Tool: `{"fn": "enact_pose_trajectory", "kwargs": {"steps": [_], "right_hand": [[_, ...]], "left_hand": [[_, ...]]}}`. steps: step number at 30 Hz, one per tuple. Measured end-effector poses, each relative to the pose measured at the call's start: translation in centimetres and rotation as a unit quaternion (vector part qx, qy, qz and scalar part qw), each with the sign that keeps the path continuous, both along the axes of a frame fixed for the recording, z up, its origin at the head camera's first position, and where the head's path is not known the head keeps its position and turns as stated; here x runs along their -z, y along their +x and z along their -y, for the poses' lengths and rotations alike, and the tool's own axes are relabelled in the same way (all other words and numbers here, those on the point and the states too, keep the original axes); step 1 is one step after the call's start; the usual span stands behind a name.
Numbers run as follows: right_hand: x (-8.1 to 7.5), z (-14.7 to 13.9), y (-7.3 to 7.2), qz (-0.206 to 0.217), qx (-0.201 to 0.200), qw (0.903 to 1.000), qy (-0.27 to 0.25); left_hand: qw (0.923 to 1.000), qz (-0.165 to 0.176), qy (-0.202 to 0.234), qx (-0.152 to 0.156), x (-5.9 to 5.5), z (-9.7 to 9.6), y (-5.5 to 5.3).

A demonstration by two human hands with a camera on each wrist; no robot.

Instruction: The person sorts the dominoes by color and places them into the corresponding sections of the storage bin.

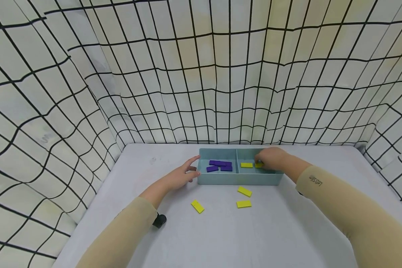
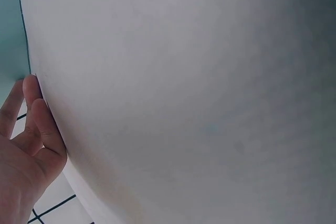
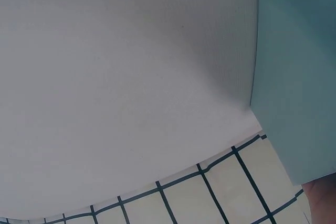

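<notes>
A blue-green two-compartment box stands toward the back of the white table. Several purple blocks lie in its left compartment, and a flat yellow block lies in the right one. My right hand reaches over the box's right end and pinches another yellow block low in that compartment; its fingers are partly hidden. Fingers spread, my left hand has its fingertips right at the box's left end. In the left wrist view the left hand shows beside the box wall.
Three yellow blocks lie on the table in front of the box: one at the left, one near the box and one just below that. White walls with a black grid enclose the table's back and sides.
</notes>
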State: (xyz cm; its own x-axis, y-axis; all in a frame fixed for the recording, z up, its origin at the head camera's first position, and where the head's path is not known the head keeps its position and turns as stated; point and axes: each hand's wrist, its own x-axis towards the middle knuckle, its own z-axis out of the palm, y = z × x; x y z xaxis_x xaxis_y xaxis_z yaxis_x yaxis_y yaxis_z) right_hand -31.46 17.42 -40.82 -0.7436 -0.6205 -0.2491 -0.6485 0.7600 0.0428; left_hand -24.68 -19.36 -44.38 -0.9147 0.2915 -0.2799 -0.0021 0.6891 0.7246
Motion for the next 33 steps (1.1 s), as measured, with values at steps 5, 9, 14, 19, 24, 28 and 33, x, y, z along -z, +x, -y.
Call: {"fn": "enact_pose_trajectory", "kwargs": {"steps": [5,9,14,19,24,28,33], "right_hand": [[0.1,-0.1,-0.1,-0.014,0.0,0.9999,-0.009],[0.1,-0.2,-0.2,-0.027,-0.002,0.9995,-0.016],[0.0,-0.5,-0.1,-0.026,0.005,0.9991,-0.032],[-0.3,-0.9,0.3,-0.025,0.015,0.9976,-0.062],[-0.8,-1.3,1.0,-0.024,0.039,0.9937,-0.102],[-1.3,-1.6,1.7,-0.024,0.046,0.9906,-0.127],[-1.5,-1.8,2.5,-0.032,0.038,0.9862,-0.158]], "left_hand": [[1.0,0.001,0.001,-0.003,0.1,0.0,0.0],[1.0,0.002,0.003,-0.004,0.0,0.0,0.0],[1.0,0.004,0.004,-0.004,-0.1,0.0,0.2],[1.0,0.003,0.002,-0.003,-0.1,-0.1,0.2],[1.0,0.002,-0.001,-0.006,-0.1,-0.2,0.1],[1.0,0.003,0.001,-0.006,0.0,-0.2,0.1],[1.0,0.001,0.0,-0.007,0.0,-0.3,0.0]]}}
